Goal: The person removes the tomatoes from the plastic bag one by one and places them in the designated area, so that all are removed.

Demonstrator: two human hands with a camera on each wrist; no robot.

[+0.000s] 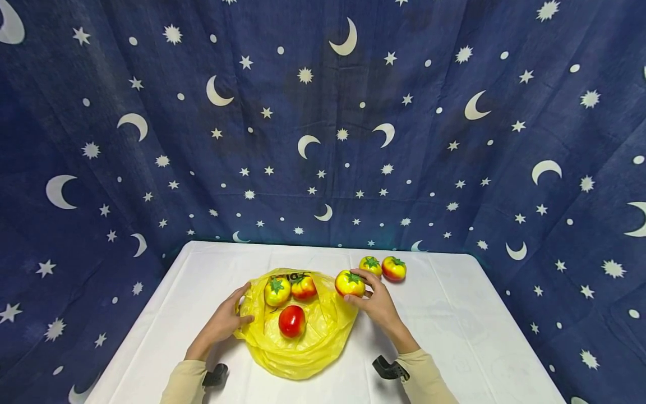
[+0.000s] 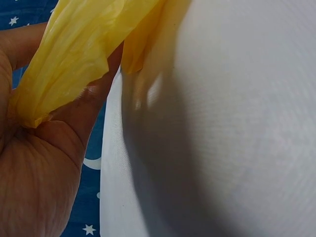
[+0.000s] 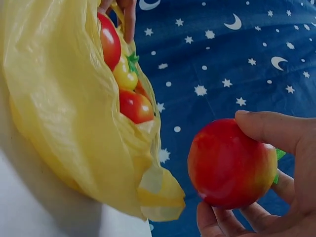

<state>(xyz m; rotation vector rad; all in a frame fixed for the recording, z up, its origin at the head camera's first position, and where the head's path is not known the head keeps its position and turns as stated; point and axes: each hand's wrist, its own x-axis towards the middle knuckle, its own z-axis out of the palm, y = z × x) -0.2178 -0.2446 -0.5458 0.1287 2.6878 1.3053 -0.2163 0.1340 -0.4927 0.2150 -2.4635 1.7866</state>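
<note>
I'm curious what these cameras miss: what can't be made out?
Head: lettering on the yellow bag, small and partly covered by fruit.
Left wrist: left hand, cut off by the left edge; bag covers some fingers.
Right wrist: the bag's lower inside, hidden by its wall.

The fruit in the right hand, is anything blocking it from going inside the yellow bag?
Only the bag's own edge: the open yellow bag has its rim beside the held fruit. Nothing else visible stands between them. The red fruit inside lies farther left.
</note>
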